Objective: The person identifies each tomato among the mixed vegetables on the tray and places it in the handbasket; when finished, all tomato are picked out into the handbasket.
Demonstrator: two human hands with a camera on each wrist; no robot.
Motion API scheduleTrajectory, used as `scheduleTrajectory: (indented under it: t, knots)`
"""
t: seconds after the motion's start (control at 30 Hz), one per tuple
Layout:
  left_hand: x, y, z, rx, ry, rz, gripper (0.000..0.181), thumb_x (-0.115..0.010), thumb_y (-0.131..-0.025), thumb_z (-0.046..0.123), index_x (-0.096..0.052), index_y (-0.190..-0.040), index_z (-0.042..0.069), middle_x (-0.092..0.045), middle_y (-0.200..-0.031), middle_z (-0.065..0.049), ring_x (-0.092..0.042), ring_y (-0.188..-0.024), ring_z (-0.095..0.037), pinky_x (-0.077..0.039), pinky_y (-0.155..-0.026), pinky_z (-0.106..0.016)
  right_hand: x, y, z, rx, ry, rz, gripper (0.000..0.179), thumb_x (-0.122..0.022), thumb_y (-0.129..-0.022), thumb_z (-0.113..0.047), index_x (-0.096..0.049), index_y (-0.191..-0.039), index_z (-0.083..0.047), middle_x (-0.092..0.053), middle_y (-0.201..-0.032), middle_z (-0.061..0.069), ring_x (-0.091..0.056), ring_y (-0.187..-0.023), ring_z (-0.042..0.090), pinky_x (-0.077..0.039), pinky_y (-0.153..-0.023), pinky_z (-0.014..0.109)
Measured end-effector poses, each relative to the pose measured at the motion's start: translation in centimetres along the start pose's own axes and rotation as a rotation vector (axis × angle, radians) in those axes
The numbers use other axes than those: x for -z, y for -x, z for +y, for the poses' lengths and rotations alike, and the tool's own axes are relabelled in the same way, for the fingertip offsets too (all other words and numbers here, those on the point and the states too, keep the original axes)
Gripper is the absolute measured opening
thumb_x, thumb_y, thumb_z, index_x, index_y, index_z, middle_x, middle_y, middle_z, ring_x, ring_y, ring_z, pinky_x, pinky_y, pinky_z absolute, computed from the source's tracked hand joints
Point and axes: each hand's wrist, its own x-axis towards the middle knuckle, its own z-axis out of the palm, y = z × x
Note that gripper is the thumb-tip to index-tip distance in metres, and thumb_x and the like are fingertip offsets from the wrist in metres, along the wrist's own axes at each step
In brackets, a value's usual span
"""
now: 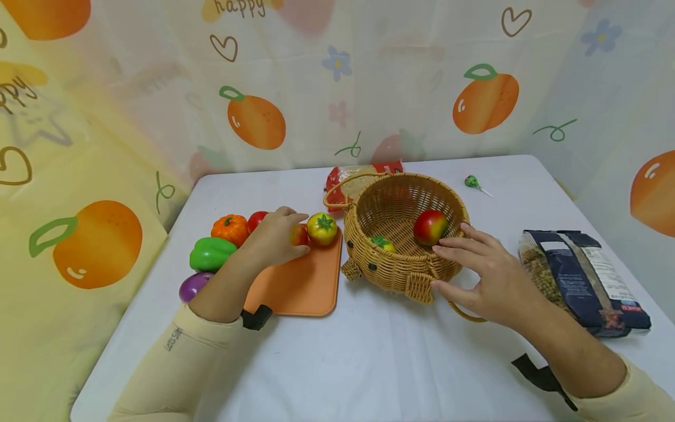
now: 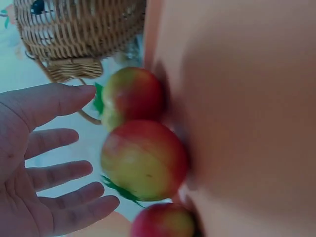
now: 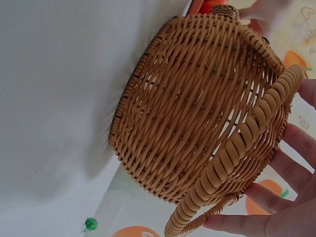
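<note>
My left hand hovers over the back of the orange tray, fingers spread and apart from the fruit in the left wrist view. Beside it lie a red-and-yellow fruit, another red-and-yellow fruit and, partly cut off, a third. A yellow toy fruit with a green leafy top sits at the tray's back right corner. At the right rim of the wicker basket, my right hand rests its extended fingers. Inside lie a red-and-yellow mango-like fruit and a leafy-topped yellow fruit.
Left of the tray lie an orange pumpkin, a green pepper and a purple vegetable. Behind the basket is a red packet. A lollipop and a dark bag lie at the right.
</note>
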Motion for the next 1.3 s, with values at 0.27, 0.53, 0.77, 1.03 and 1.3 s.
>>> scheduleTrajectory:
  t: [0.27, 0.53, 0.77, 1.03, 1.3]
  knots:
    - [-0.9, -0.2, -1.0, 0.048, -0.034, -0.032, 0.068, -0.081, -0.088, 0.028, -0.056, -0.147, 0.006, -0.052, -0.143, -0.020, -0.050, -0.129, -0.040, -0.051, -0.103, -0.055, 0.0, 0.0, -0.1, -0.011, 0.005, -0.010, 0.053, -0.089, -0.074, -0.036, -0.077, -0.122, -0.016, -0.072, -0.126, 0.008, -0.048, -0.138, 0.042, -0.047, -0.099, 0.069]
    - [-1.4, -0.6, -1.7, 0.001, -0.083, -0.027, 0.058, -0.079, -0.089, 0.025, -0.061, -0.141, 0.004, -0.055, -0.140, -0.021, -0.054, -0.125, -0.042, -0.050, -0.106, -0.055, -0.1, 0.1, -0.2, -0.019, 0.005, -0.008, 0.053, -0.089, -0.074, -0.036, -0.076, -0.122, -0.016, -0.072, -0.126, 0.007, -0.047, -0.139, 0.041, -0.047, -0.100, 0.069]
    - [-1.8, -0.8, -2.0, -0.013, -0.076, -0.002, 0.054, -0.078, -0.090, 0.020, -0.062, -0.139, 0.004, -0.056, -0.138, -0.020, -0.056, -0.122, -0.041, -0.050, -0.105, -0.053, -0.1, 0.2, -0.1, -0.011, 0.003, 0.008, 0.053, -0.089, -0.074, -0.036, -0.077, -0.122, -0.016, -0.072, -0.126, 0.007, -0.048, -0.139, 0.041, -0.048, -0.098, 0.069]
    - [-1.9, -1.0, -2.1, -0.008, -0.063, -0.001, 0.052, -0.078, -0.090, 0.022, -0.064, -0.138, 0.006, -0.057, -0.136, -0.019, -0.056, -0.120, -0.038, -0.052, -0.104, -0.051, -0.2, 0.3, -0.1, -0.005, -0.001, 0.024, 0.053, -0.090, -0.073, -0.035, -0.077, -0.121, -0.016, -0.072, -0.126, 0.007, -0.048, -0.138, 0.041, -0.049, -0.098, 0.069]
    - [-1.9, -0.5, -2.6, 0.009, 0.002, 0.019, 0.052, -0.079, -0.088, 0.023, -0.065, -0.137, 0.010, -0.058, -0.135, -0.015, -0.054, -0.121, -0.034, -0.054, -0.101, -0.052, -0.2, 0.3, -0.1, 0.000, -0.008, 0.021, 0.053, -0.090, -0.073, -0.034, -0.076, -0.121, -0.016, -0.072, -0.126, 0.007, -0.048, -0.139, 0.042, -0.047, -0.099, 0.069]
